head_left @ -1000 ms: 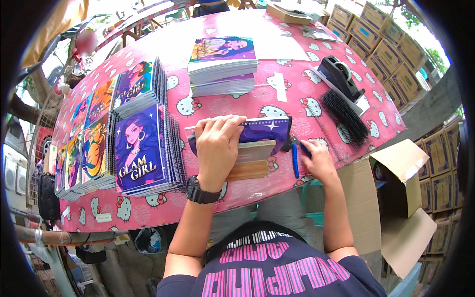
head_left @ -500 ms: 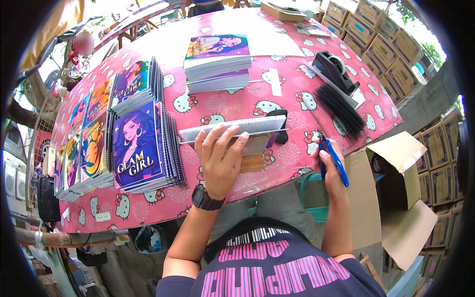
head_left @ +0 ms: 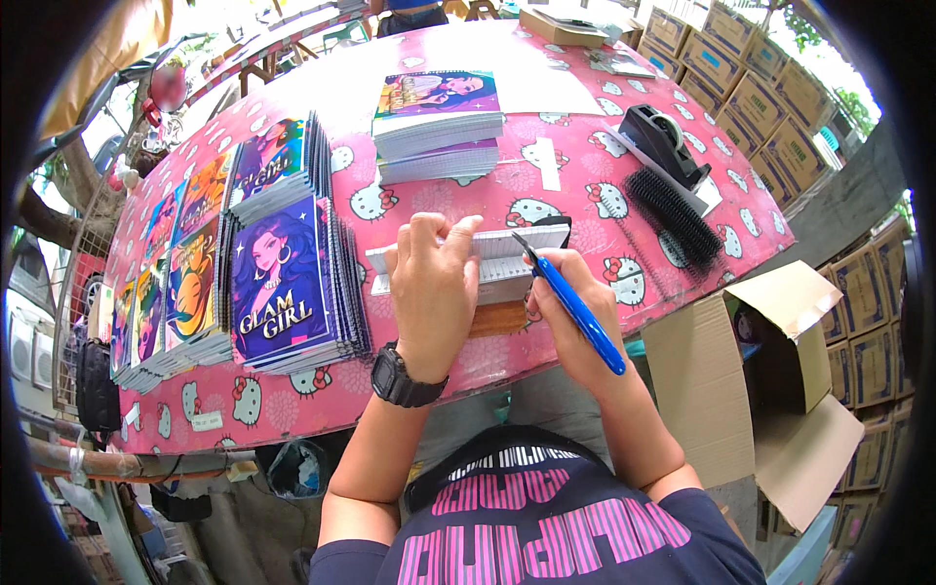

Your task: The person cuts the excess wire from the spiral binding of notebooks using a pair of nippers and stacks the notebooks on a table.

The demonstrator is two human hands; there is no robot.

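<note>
My left hand (head_left: 429,292) bends over a white-paged notebook (head_left: 502,246), fingers partly curled on its edge; my right hand (head_left: 570,346) is wrapped round blue-handled pliers (head_left: 590,327), tips up at the notebook's edge, contact impossible to tell; notebook sits in front of me near the edge of the pink table (head_left: 507,363), a wooden block (head_left: 499,320) on my side of it; purple notebooks (head_left: 278,283) stacked to the left; another stack (head_left: 439,151) beyond; tape dispenser (head_left: 663,146) and black coils (head_left: 673,219) off right.
</note>
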